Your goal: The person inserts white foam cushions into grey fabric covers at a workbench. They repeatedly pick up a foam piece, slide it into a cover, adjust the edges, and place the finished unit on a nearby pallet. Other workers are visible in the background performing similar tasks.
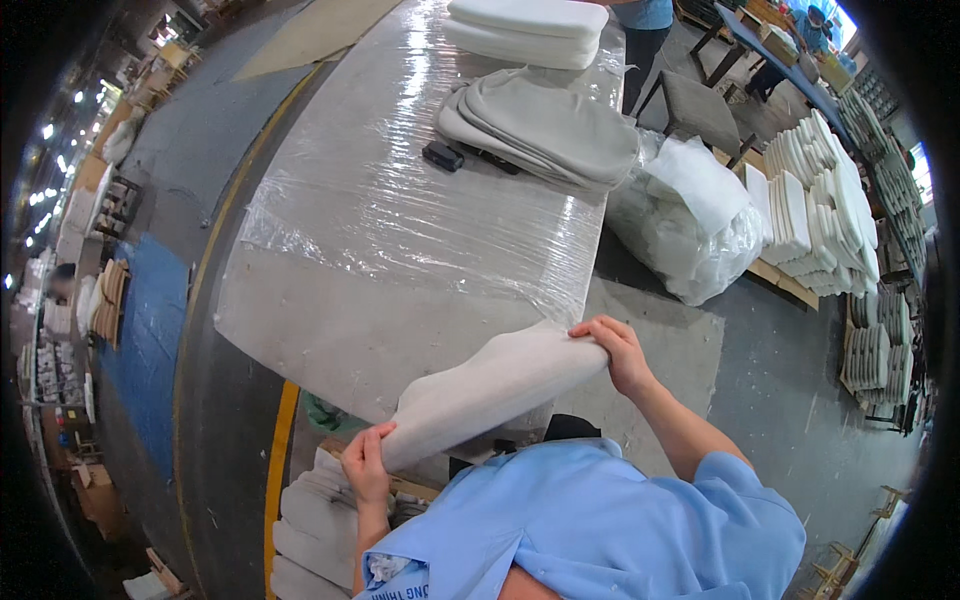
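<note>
A long pale cushion (500, 388) is held level between my two hands, in front of my body at the near edge of the table. My left hand (369, 462) grips its left end, with the fingers over the top. At the right end, higher and farther off, my right hand (618, 352) is closed round the corner. The table (330, 310) beyond is partly wrapped in clear plastic film. Grey fabric covers (545, 125) lie stacked on it, beside a small black object (442, 156) whose kind I cannot make out.
White foam cushions (525, 35) are stacked at the table's far end. To its right sit a plastic bag of white material (685, 220) and a grey-seated chair (700, 108). More cushions (820, 210) stand farther right. Beside my left arm is a cushion pile (312, 530). Another person (645, 20) stands beyond.
</note>
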The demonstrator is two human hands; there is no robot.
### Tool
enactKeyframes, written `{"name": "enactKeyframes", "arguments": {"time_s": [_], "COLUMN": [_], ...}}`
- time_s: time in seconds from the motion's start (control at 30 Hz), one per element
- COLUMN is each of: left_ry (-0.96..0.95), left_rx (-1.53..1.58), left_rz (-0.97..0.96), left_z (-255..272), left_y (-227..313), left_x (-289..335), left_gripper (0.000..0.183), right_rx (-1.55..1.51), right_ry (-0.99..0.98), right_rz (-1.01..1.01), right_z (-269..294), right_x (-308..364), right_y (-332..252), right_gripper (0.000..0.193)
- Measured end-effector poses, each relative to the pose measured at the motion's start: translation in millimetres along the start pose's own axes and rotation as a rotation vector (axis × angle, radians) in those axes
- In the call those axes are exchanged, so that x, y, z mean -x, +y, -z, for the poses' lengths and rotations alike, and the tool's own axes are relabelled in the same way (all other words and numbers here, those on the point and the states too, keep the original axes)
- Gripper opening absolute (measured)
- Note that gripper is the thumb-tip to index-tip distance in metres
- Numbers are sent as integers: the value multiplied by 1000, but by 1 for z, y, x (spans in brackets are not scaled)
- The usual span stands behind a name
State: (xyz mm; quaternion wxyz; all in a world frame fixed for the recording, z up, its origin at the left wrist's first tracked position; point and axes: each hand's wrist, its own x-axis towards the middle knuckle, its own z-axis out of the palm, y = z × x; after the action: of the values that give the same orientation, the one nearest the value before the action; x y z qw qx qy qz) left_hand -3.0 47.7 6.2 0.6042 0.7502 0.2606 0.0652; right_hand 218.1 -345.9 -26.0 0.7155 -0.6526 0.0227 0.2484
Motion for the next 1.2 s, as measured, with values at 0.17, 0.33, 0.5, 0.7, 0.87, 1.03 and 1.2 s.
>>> {"name": "enactKeyframes", "arguments": {"time_s": [0.17, 0.33, 0.5, 0.7, 0.87, 1.03, 1.2], "left_ry": [-439, -687, -606, -461, -461, -305, -193], "left_rx": [-194, -628, -811, -884, -847, -613, -633], "left_rz": [108, -75, -114, -77, -65, -106, -115], "left_z": [1, -26, -82, -118, -133, -145, -149], "left_y": [-11, -27, -29, -19, -33, -31, -44], "left_x": [21, -12, -53, -86, -101, -100, -100], "left_gripper": [40, 53, 66, 70, 43, 29, 29], "right_rx": [133, 878, 1203, 814, 683, 609, 659], "right_ry": [-73, -238, -436, -44, 129, 197, 193], "right_rz": [-269, -461, -406, -272, -128, -69, -116], "right_z": [13, 0, -26, -55, -61, -62, -66], "right_x": [10, -53, -101, -82, -78, -77, -84], "right_y": [-6, -11, 23, 16, 29, 38, 42], "right_gripper": [34, 52, 62, 38, 28, 26, 24]}}
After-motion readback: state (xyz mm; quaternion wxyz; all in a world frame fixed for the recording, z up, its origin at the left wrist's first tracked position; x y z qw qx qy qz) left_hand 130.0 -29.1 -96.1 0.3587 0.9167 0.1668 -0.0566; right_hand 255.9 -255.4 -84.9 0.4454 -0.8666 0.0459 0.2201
